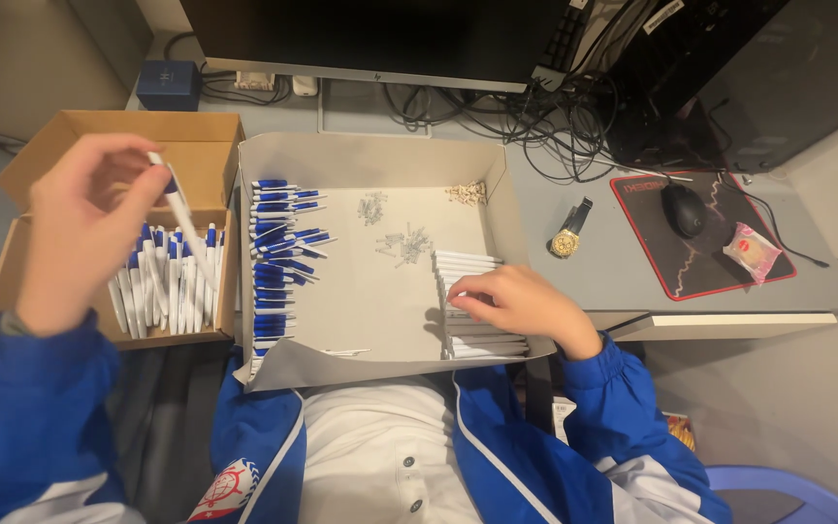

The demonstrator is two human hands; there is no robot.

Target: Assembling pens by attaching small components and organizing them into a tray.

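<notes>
At about nine o'clock in the view, the left hand (84, 228) is raised above a small open brown cardboard box (210, 146), its fingers pinched on a slim white plastic pen with a blue clip (182, 215) that slants downward toward four o'clock. Below it, in the box's lower half, a batch of finished white-and-blue pens (162, 281) lies packed side by side (tips mostly pointing toward twelve o'clock). Just to the right, at the centre, sits a wide shallow grey cardboard tray (380, 155) resting against the person's lap. Along its nine o'clock wall runs a column of loose blue pen parts (278, 257), stacked from top to bottom. Toward twelve o'clock on the tray floor lie small heaps of tiny metal springs (402, 241) and a little cluster of pale pieces (467, 192) near the far wall. At the tray's four o'clock corner a stack of white pen barrels (482, 344) lies flat, and the right hand (516, 301) rests on top of it, fingers curled down onto the barrels; whether it actually grips one I cannot tell. Farther right on the grey desk, at two o'clock, lie a gold wristwatch (568, 236) and a black computer mouse (683, 209) on a black red-edged mouse pad (652, 267).
</notes>
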